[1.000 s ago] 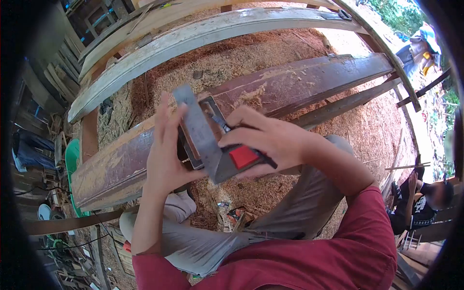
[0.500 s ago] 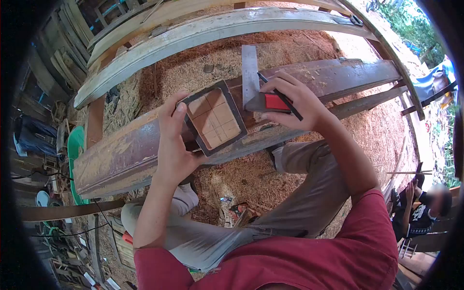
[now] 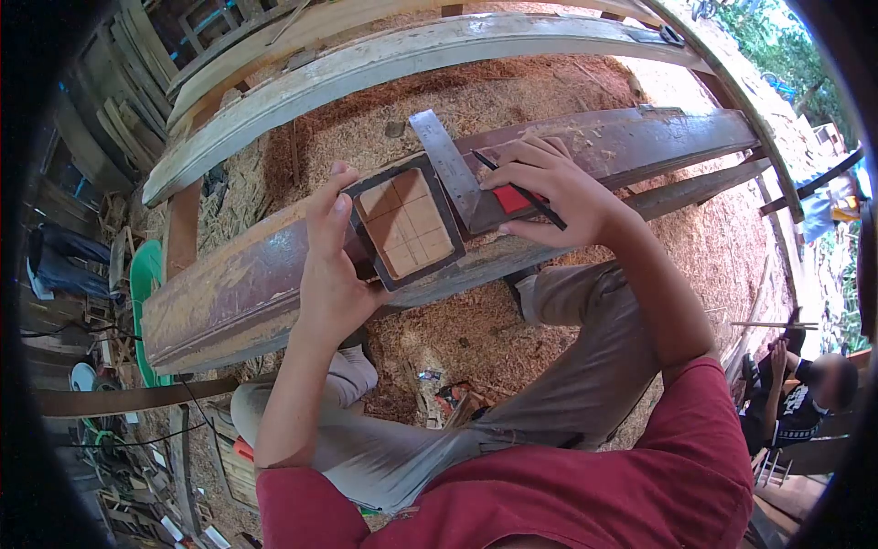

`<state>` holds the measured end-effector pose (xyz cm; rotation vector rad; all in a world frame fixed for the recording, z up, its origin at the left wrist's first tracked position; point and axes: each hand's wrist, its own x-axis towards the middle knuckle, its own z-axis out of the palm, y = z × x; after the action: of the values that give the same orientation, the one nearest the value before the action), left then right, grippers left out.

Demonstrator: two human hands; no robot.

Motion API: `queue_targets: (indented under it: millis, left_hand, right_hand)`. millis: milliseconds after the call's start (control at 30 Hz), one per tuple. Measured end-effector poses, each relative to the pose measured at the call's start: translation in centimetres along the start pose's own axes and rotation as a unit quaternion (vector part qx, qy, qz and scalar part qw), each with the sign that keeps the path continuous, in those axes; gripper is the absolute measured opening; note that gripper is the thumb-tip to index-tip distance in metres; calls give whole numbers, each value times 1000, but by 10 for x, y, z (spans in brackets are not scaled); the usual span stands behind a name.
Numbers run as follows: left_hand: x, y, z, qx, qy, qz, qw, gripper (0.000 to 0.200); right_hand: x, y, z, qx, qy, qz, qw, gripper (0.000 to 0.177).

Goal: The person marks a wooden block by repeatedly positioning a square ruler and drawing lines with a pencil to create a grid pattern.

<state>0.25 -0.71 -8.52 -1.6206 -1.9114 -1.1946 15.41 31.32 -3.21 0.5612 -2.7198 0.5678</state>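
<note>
A dark-rimmed, box-like wooden block (image 3: 425, 277) rests on the brown plank, its pale recessed face marked with crossing pencil lines. My left hand (image 3: 331, 256) grips its left side, thumb and fingers wrapped around the edge. With my right hand (image 3: 572, 197) I hold a try square (image 3: 445, 160) by its stock, which shows a red part. A black pencil (image 3: 547, 213) is tucked in the same hand, slanting across the palm. The square's metal blade slants up and left along the block's right edge; whether it touches is hard to tell.
The long brown plank (image 3: 229, 288) lies across in front of me. Beyond it runs a pale beam (image 3: 320, 87). Wood shavings (image 3: 439, 329) cover the ground. A green basin (image 3: 144, 311) stands at left. Another person (image 3: 796, 393) sits at far right.
The square has turned, its blade's far end swinging left, and its stock has come up to the block's right edge. The block has shifted slightly in my left hand, whose fingers have loosened a little.
</note>
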Motion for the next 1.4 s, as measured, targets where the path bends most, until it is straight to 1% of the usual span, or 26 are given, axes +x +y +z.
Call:
queue_targets:
  millis: [267,367,467,567,667,1067,1267,1400]
  left_hand:
    - [0,2,-2,15,-24,-25,999,155]
    - [2,6,-4,15,-43,-62,997,155]
    - [-4,5,-1,-13,-40,-87,995,153]
    - [-1,7,-4,60,-37,-66,995,144]
    - [-1,8,-5,81,-40,-81,993,144]
    - [-2,4,-3,65,-33,-67,995,145]
    - [-2,2,-2,74,-27,-43,996,144]
    - [2,9,-7,95,-51,-64,992,143]
  right_hand:
    - [-2,1,5,1,5,7,1000,54]
    - [-2,1,5,4,-5,18,1000,57]
    - [-3,2,5,-7,1,10,1000,59]
    - [-3,1,3,2,-9,16,1000,61]
    - [-4,1,6,-6,3,13,1000,61]
    - [-5,-2,12,-35,12,13,999,63]
    - [-5,-3,15,-49,12,10,999,64]
    - [-5,-6,17,-58,17,16,998,62]
